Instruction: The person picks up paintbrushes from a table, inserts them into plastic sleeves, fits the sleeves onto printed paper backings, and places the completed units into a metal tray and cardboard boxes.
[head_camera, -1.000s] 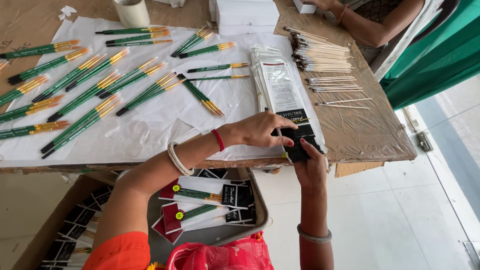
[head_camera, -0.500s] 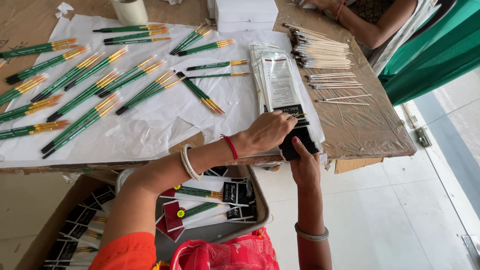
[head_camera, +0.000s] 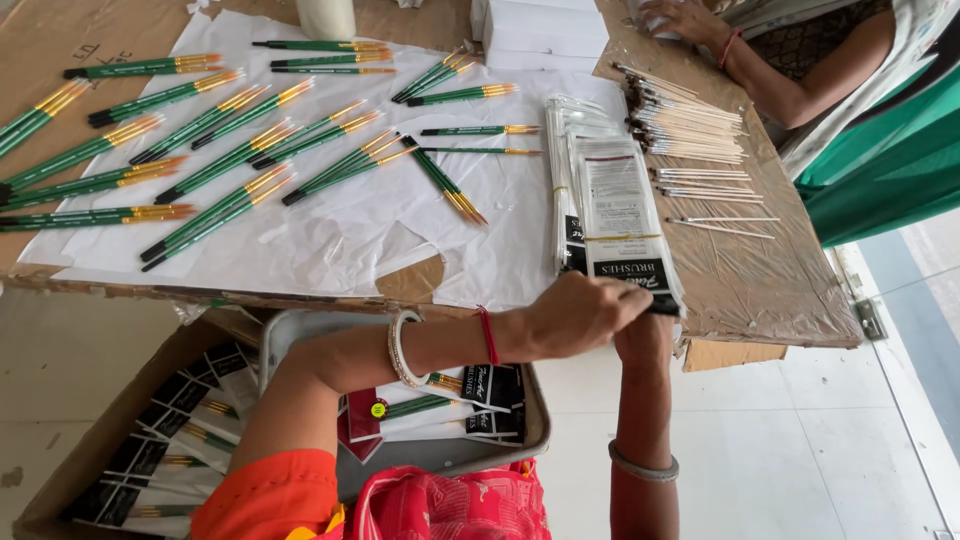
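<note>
Two hands meet at the near edge of a long table (head_camera: 780, 290) covered in brown paper, seen from above. White sheets (head_camera: 330, 230) cover most of the table's left and middle. Many green brushes (head_camera: 215, 150) with gold ferrules lie scattered on the sheets, in loose pairs and rows, most slanting up to the right. To the right of them lies a stack of clear packets (head_camera: 615, 215) with black lower ends, reaching down to the table's near edge. Right of the stack, bare wooden brushes (head_camera: 685, 125) lie in a heap on the brown paper.

The left hand (head_camera: 575, 315), with a white bangle and a red thread at the wrist, reaches across from the left and is closed over the black lower end of the packets, at the table's edge. The right hand (head_camera: 645, 335) comes up from below, just under that same end; it is mostly hidden behind the left hand, so I cannot tell whether it grips. The two hands touch or nearly touch.

Below the table, under the left forearm, a grey tray (head_camera: 420, 450) holds packed brushes. A cardboard box (head_camera: 110, 440) at lower left holds more packets. Another person's hand (head_camera: 690, 18) rests at the table's far right corner. A white box (head_camera: 545, 25) stands at the far edge
</note>
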